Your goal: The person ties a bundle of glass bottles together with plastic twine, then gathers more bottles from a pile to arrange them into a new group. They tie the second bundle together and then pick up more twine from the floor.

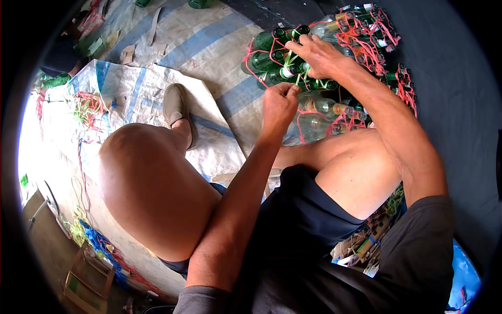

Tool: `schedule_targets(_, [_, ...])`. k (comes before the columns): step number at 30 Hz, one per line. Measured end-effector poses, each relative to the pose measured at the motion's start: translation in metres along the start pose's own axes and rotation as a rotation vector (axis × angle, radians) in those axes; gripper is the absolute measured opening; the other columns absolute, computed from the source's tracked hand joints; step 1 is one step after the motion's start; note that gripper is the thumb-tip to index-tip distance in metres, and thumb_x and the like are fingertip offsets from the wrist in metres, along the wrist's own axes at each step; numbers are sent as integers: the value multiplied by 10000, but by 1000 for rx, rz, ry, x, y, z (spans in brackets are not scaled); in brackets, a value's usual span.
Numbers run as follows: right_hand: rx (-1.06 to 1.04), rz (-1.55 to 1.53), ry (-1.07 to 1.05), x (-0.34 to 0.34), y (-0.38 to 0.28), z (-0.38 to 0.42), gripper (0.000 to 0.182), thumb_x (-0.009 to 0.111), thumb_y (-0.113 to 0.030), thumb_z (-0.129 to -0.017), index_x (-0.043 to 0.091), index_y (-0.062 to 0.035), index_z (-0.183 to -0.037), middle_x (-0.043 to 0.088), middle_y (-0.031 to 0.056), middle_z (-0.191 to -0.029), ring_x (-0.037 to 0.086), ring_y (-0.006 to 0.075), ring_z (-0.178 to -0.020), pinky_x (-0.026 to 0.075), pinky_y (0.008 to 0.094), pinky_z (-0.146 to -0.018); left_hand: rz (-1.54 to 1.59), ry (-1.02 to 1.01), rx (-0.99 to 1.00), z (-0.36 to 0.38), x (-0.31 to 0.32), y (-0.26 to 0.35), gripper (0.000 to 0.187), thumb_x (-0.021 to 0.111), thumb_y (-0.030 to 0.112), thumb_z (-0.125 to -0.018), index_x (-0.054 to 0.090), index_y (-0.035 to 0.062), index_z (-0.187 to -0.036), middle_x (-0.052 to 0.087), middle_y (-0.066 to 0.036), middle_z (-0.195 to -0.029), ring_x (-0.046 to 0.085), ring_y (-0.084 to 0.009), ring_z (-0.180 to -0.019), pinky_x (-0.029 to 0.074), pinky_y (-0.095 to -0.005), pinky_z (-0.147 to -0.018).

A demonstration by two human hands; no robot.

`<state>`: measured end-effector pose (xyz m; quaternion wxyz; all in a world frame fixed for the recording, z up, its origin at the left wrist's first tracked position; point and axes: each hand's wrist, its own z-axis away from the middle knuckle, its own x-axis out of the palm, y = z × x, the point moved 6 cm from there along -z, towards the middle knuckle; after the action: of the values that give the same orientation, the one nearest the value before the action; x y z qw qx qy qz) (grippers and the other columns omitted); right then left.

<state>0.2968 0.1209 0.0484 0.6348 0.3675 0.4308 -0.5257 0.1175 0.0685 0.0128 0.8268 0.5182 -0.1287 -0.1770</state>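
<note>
Nearest us, our left hand (278,104) pinches a thin green string (296,79), limp and light. Beyond it, our right hand (320,55) presses closed on the green glass bottles (272,57): heavy, slick, breakable, best held by the necks.

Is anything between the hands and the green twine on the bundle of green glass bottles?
Nothing visible. The left hand pinches the green plastic twine directly, and the right hand rests on the necks of the bundled green glass bottles where it runs.
</note>
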Motion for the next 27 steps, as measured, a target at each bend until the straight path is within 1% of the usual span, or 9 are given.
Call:
schedule_targets(3, [20,6,-24,1,7,8,924,815,51,-712,498,-223,-1535,588,208,-1313,618,459,-1179,579,557,-966,-22,-36,53,-8,15,-8,238,734,169,-1014,825,-49,-1033,698,-7,-734,566,-93,-690,490,-323,-638])
schedule_targets(4, [23,10,-24,2,10,12,926,818,50,-710,498,-223,-1535,588,204,-1317,617,459,-1178,580,556,-963,42,-41,59,-8,21,-13,237,735,171,-1020,827,-47,-1022,685,6,-722,551,-86,-673,474,-320,-612])
schedule_targets(9, [17,12,-33,8,23,33,947,826,63,-704,501,-243,-1539,574,193,-1354,611,455,-1190,582,545,-953,17,-99,47,-6,44,-23,234,730,166,-1029,827,-48,-1030,686,11,-749,544,-64,-697,462,-297,-620])
schedule_targets(12, [23,3,-9,7,24,34,939,820,71,-705,509,-242,-1534,582,187,-1331,611,456,-1190,583,544,-945,57,-94,43,-6,51,-28,237,727,162,-1026,825,-53,-1033,694,7,-755,550,-65,-701,465,-301,-624])
schedule_targets(14, [31,-10,-33,7,25,35,934,816,74,-707,513,-241,-1532,588,184,-1316,612,455,-1191,583,547,-942,91,-97,36,-7,52,-30,240,722,161,-1025,824,-56,-1030,699,3,-755,557,-69,-700,467,-306,-624])
schedule_targets(17, [24,-5,-4,9,25,35,932,809,75,-711,512,-240,-1537,595,178,-1297,616,449,-1191,581,542,-960,-20,-102,61,-6,48,-26,244,715,159,-1021,823,-60,-1032,721,-13,-763,582,-81,-710,484,-313,-637])
schedule_targets(19, [25,-3,-6,8,25,33,938,824,60,-706,506,-243,-1535,594,175,-1307,618,447,-1196,584,544,-965,-37,-103,49,-8,45,-27,250,716,163,-1018,822,-63,-1032,732,-27,-765,596,-90,-720,497,-318,-648])
schedule_targets(22, [86,-2,-87,7,27,30,956,834,58,-707,528,-269,-1551,600,166,-1378,624,437,-1248,594,535,-1006,-69,-103,57,-9,40,-27,258,715,174,-1015,822,-61,-1032,745,-53,-764,614,-104,-725,512,-328,-658])
schedule_targets(27, [80,1,-57,7,27,29,957,862,26,-684,512,-268,-1525,598,148,-1365,638,430,-1235,609,542,-984,-90,-74,121,-11,36,-27,259,711,186,-1005,826,-45,-1026,758,-95,-766,651,-133,-715,525,-343,-667])
